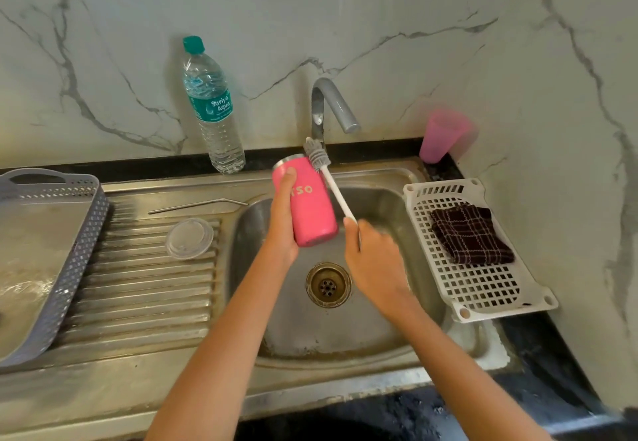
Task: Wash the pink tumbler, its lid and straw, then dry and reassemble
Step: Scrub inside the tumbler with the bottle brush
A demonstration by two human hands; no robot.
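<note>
Centre frame: left hand (pixel 283 230) fingers wrap the pink metal tumbler (pixel 312 209); right hand (pixel 374 256) pinches the white-handled bottle brush (pixel 331 183). If the grip is slippery, the tumbler could drop.

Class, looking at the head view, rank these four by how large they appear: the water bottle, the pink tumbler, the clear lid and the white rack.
Largest to smallest:
1. rack
2. bottle, clearly taller than the tumbler
3. tumbler, partly covered by the left hand
4. lid
</note>
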